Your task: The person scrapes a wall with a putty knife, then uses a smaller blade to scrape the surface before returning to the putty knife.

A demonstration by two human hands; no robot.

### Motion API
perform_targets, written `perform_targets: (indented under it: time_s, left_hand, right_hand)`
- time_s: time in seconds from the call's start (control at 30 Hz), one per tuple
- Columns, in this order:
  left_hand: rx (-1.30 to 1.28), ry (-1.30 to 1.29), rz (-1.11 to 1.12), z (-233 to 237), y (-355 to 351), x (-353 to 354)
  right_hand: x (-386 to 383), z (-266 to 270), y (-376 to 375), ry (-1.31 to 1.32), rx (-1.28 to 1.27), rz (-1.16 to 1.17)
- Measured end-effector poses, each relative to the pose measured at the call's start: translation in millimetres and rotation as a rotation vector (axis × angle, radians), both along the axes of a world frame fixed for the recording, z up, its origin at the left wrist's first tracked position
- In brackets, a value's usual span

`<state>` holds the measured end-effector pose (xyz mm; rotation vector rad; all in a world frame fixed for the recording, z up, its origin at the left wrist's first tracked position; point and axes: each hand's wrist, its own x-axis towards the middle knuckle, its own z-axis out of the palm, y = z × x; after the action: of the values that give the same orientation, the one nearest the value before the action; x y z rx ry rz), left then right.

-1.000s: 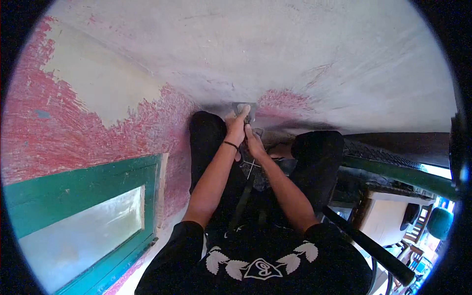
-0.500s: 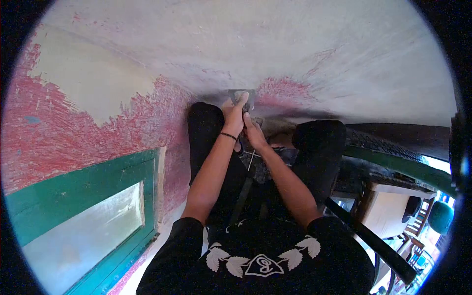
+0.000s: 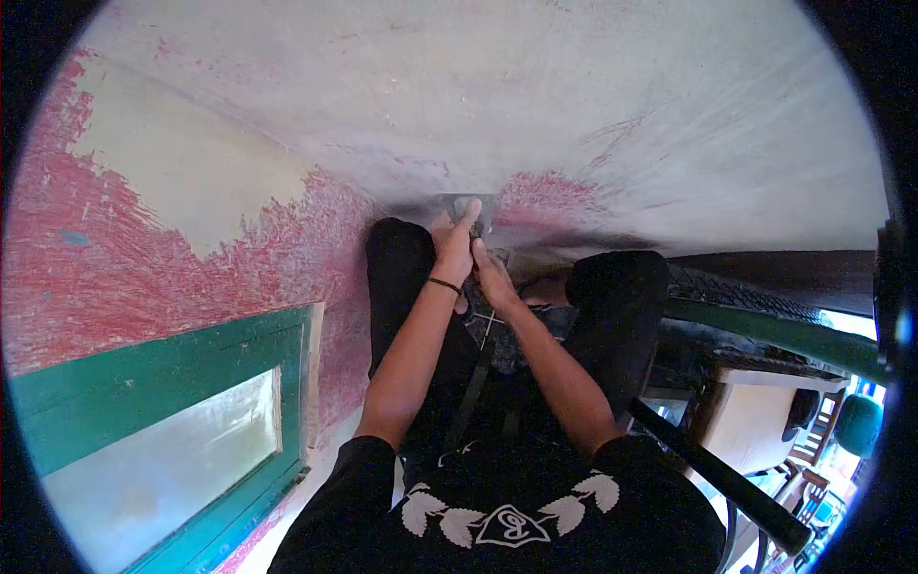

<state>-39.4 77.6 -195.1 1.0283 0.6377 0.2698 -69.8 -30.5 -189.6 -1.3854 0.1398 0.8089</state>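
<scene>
A broad, flat-bladed scraper point(image 3: 486, 210) is set against the wall, between my knees. My left hand point(image 3: 453, 241) is closed on it, with the thumb stretched up along the blade. Just below and to the right, my right hand point(image 3: 493, 277) is wrapped around what looks like its handle, mostly covered by the fingers. The wall point(image 3: 574, 96) in front is whitish, and a patch of pink paint point(image 3: 547, 197) shows right beside the blade.
To the left, the wall has scratched pink paint point(image 3: 115, 277) and a bare cream area point(image 3: 182, 163). A green-framed window point(image 3: 172, 359) stands lower left. On the right are a dark bar point(image 3: 722, 478) and wooden furniture point(image 3: 755, 416).
The whole view has shifted, so the wall, hands and knees sit slightly lower in the picture. Both hands keep their grip, and the scraper shows no clear movement against the wall.
</scene>
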Motion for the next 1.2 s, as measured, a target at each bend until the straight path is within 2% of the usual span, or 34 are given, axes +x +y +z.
perform_targets:
  time_s: [0.07,0.17,0.33,0.37,0.47,0.53,0.57,0.67,0.8,0.83,0.9,0.93,1.0,1.03,1.1,1.2]
  left_hand:
    - [-0.001,-0.013,0.006,-5.8,-2.3,-6.7]
    - [-0.017,-0.006,0.072,-29.7,-3.2,-2.7]
    - [-0.003,0.083,-0.024,-16.8,3.4,-6.6]
    - [0.001,0.079,-0.024,-13.3,0.3,-11.8]
    - [0.047,0.041,0.017,-3.9,-6.0,-6.3]
    - [0.109,0.044,0.089,1.6,-10.5,-4.5]
    - [-0.003,0.005,0.039,1.9,-7.6,-6.3]
    - [-0.052,0.009,-0.052,-17.0,2.7,-4.3]
    - [0.17,0.185,0.032,5.7,-9.5,-5.3]
    - [-0.033,0.081,0.139,20.4,-18.5,-3.2]
    - [-0.028,-0.024,0.036,29.6,-11.3,-1.6]
    - [-0.028,-0.069,-0.015,27.1,-6.9,-2.4]
    - [-0.08,-0.008,-0.018,-5.4,-3.5,-9.3]
    - [-0.091,0.029,0.001,-11.1,-6.5,-8.7]
    - [-0.06,0.07,0.074,-39.4,-8.5,-1.8]
    - [0.011,-0.03,-0.008,-19.8,-5.0,-3.1]
  right_hand:
    - [3.4,-28.1,-1.9,0.021,-0.035,0.038]
    - [-1.8,-30.6,-4.9,0.055,-0.024,0.051]
    - [1.7,-31.2,-1.1,0.108,-0.065,0.114]
    - [3.4,-28.4,-3.8,0.179,-0.058,0.141]
    - [2.4,-46.5,-4.7,0.16,-0.155,0.158]
    - [2.0,-43.8,-1.4,0.071,-0.182,0.134]
    - [2.3,-45.4,-3.6,0.045,-0.167,0.133]
    - [4.6,-20.2,-8.3,0.077,-0.109,0.15]
    - [7.1,-35.7,-8.8,0.061,-0.087,0.138]
    - [5.5,-31.5,-4.5,0.036,-0.068,0.098]
    - [5.6,-19.9,-5.8,0.045,-0.01,0.067]
    - [6.0,-9.9,-6.1,0.049,0.02,0.052]
    - [4.4,-37.6,-8.4,-0.037,0.033,0.069]
    - [2.5,-6.8,-13.0,-0.03,-0.13,0.111]
    - [-4.2,-62.5,-8.1,-0.037,-0.162,0.079]
    - [0.0,-28.6,-8.6,0.004,-0.092,0.063]
